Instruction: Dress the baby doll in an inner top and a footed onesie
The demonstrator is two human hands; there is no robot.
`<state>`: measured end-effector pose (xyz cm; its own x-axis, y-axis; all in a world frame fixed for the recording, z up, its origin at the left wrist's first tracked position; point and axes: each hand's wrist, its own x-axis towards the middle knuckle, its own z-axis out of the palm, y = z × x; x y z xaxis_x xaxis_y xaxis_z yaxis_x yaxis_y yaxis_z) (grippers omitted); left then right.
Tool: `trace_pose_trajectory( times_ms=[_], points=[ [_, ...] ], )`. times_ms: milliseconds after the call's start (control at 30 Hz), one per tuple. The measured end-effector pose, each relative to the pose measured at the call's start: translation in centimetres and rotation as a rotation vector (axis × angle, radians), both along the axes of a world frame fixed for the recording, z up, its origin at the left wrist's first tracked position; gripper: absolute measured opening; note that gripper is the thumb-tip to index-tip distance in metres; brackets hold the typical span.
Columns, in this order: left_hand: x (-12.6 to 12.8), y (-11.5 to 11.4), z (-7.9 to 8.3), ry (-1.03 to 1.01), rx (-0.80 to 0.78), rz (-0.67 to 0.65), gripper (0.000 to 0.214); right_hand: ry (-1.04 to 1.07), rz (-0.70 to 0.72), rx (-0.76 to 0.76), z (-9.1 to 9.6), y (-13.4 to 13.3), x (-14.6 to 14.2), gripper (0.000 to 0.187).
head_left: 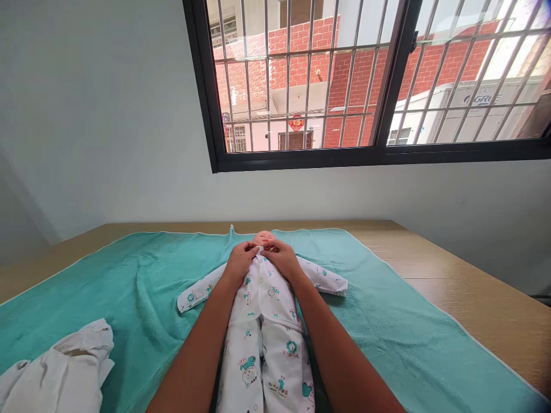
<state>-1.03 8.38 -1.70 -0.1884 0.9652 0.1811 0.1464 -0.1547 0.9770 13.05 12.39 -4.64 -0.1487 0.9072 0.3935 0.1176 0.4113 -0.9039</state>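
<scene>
A baby doll (263, 237) lies on its back on a teal towel (142, 275), dressed in a white printed sleepsuit (267, 321) with both sleeves spread out. My left hand (240, 259) and my right hand (282, 256) meet at the suit's collar, just below the doll's chin. Both hands pinch the front edges of the suit together there, fingers closed on the fabric. My forearms run down along the doll's body and hide part of the suit's sides.
A crumpled white cloth (64, 367) lies at the towel's near left corner. The towel covers a wooden table (465, 287) that stands against a pale wall. A barred window (365, 80) above looks onto a red brick building.
</scene>
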Motion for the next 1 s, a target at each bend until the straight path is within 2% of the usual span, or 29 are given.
trace_pose_trajectory(
  times_ms=[167, 367, 567, 767, 1000],
  points=[
    [0.25, -0.42, 0.34, -0.064, -0.013, 0.005, 0.018, 0.007, 0.094, 0.084, -0.13, 0.12, -0.07, 0.014],
    [0.34, -0.76, 0.82, -0.047, -0.018, 0.012, 0.019, -0.01, -0.02, -0.018, -0.18, 0.13, -0.15, 0.016],
    [0.1, -0.58, 0.66, 0.129, 0.02, -0.033, 0.02, 0.028, -0.023, -0.025, -0.34, 0.36, -0.13, 0.016],
    [0.54, -0.2, 0.3, 0.207, 0.009, 0.086, 0.016, 0.034, 0.019, -0.025, -0.11, 0.16, -0.08, 0.015],
    [0.35, 0.01, 0.18, 0.318, 0.006, 0.081, 0.021, 0.002, 0.032, -0.01, -0.13, 0.05, 0.03, 0.016]
  ],
)
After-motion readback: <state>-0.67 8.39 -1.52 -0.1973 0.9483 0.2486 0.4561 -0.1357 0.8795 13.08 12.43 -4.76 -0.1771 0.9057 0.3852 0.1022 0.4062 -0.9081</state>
